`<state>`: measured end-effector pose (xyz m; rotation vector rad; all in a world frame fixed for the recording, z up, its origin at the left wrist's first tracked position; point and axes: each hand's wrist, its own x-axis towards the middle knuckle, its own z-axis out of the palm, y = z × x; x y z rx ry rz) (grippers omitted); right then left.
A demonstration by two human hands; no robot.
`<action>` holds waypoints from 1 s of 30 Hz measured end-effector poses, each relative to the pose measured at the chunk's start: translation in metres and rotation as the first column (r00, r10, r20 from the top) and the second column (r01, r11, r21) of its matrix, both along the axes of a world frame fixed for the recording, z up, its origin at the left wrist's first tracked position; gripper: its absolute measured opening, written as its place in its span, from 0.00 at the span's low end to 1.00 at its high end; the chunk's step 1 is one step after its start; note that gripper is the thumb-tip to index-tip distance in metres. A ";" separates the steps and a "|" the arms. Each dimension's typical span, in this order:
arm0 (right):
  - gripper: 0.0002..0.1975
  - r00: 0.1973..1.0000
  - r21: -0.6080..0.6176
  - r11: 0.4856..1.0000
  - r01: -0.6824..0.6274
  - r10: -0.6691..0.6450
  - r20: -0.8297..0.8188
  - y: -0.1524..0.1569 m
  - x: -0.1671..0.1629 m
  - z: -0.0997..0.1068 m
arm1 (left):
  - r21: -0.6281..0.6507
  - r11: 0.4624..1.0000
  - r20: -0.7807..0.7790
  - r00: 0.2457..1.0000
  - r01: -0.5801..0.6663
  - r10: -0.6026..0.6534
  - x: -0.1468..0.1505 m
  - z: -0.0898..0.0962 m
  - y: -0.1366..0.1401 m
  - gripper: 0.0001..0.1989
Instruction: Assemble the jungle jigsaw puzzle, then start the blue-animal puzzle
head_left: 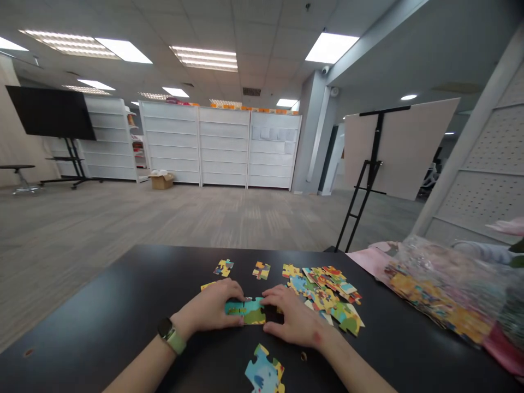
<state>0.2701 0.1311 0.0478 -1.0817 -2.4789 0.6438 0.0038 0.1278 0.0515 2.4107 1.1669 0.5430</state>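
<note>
Counted on the surface [123,295]: two hands [213,312] [292,322], two joined puzzle pieces [245,310] between them, three loose pieces behind [223,267] [261,270] [208,285], one large piece nearest [264,374], one heap of pieces [327,297], one plastic bag [450,289], one wristwatch [170,334].

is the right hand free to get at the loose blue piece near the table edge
Probably yes. The blue piece lies alone on the black table, just toward the person from the right hand, with nothing between them. That hand is pressing the joined pieces with the left hand, so it would have to let go first.
</note>
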 end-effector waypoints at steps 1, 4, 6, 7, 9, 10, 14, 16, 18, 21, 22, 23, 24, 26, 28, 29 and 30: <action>0.23 1.000 -0.004 1.000 -0.002 0.002 -0.007 0.000 -0.001 -0.001 | -0.002 1.000 0.005 1.000 0.008 -0.008 0.000 0.000 0.000 0.19; 0.20 0.999 0.009 1.000 -0.012 0.012 -0.037 -0.001 -0.001 -0.002 | -0.019 1.000 0.012 1.000 0.009 -0.009 0.001 -0.001 0.002 0.20; 0.17 0.999 0.025 1.000 -0.009 0.010 -0.041 -0.001 -0.002 0.000 | -0.025 1.000 0.009 1.000 0.003 -0.003 0.001 -0.001 0.003 0.21; 0.15 0.999 0.032 0.999 -0.005 0.006 -0.038 -0.002 -0.003 0.001 | -0.025 1.000 0.005 1.000 0.001 0.000 0.001 -0.001 0.003 0.21; 0.13 0.999 0.043 0.999 0.003 -0.001 -0.041 -0.003 -0.004 0.002 | -0.019 1.000 -0.002 1.000 -0.003 0.003 0.002 0.000 0.002 0.20; 0.14 0.999 0.044 0.999 0.000 0.002 -0.049 -0.003 -0.005 0.002 | -0.017 1.000 -0.002 1.000 -0.003 0.003 0.002 0.000 0.002 0.20; 0.21 0.997 0.033 0.999 -0.005 0.007 -0.076 -0.004 -0.008 -0.003 | -0.026 1.000 0.016 1.000 -0.001 0.001 0.003 0.000 0.001 0.20; 0.19 0.997 0.032 0.999 0.010 -0.007 -0.078 -0.004 -0.009 -0.005 | -0.034 0.999 0.026 1.000 0.000 0.001 0.003 0.000 0.000 0.20; 0.17 0.996 0.036 0.999 0.016 -0.013 -0.086 -0.004 -0.010 -0.006 | -0.042 0.999 0.026 1.000 -0.001 0.002 0.004 0.001 0.000 0.21; 0.16 0.995 0.037 0.999 0.009 -0.005 -0.100 -0.005 -0.010 -0.004 | -0.037 0.999 0.015 1.000 -0.006 0.006 0.003 0.003 -0.001 0.21; 0.16 0.995 0.037 0.999 0.007 -0.004 -0.103 -0.005 -0.011 -0.003 | -0.033 0.999 0.010 1.000 -0.006 0.006 0.003 0.003 -0.001 0.20; 0.16 0.994 0.037 0.999 0.004 0.000 -0.106 -0.005 -0.011 -0.002 | -0.028 1.000 0.007 1.000 -0.006 0.006 0.003 0.002 -0.001 0.20; 0.16 0.994 0.038 0.999 0.000 0.004 -0.108 -0.005 -0.011 -0.002 | -0.025 1.000 0.007 1.000 -0.005 0.005 0.002 0.002 -0.001 0.19; 0.15 0.993 0.041 0.999 -0.014 0.019 -0.117 -0.006 -0.012 -0.003 | -0.027 1.000 0.010 1.000 0.004 -0.004 0.001 0.000 0.000 0.20; 0.15 0.990 0.047 0.998 -0.029 0.035 -0.134 -0.006 -0.011 -0.003 | -0.029 0.999 0.018 1.000 0.022 -0.021 0.000 -0.003 0.001 0.21; 0.16 0.989 0.051 0.998 -0.035 0.042 -0.143 -0.006 -0.011 -0.004 | -0.028 0.999 0.021 0.999 0.030 -0.029 0.000 -0.004 0.001 0.21; 0.15 0.987 0.055 0.998 -0.041 0.049 -0.150 -0.006 -0.010 -0.003 | -0.027 0.999 0.020 0.999 0.038 -0.037 0.000 -0.005 0.001 0.21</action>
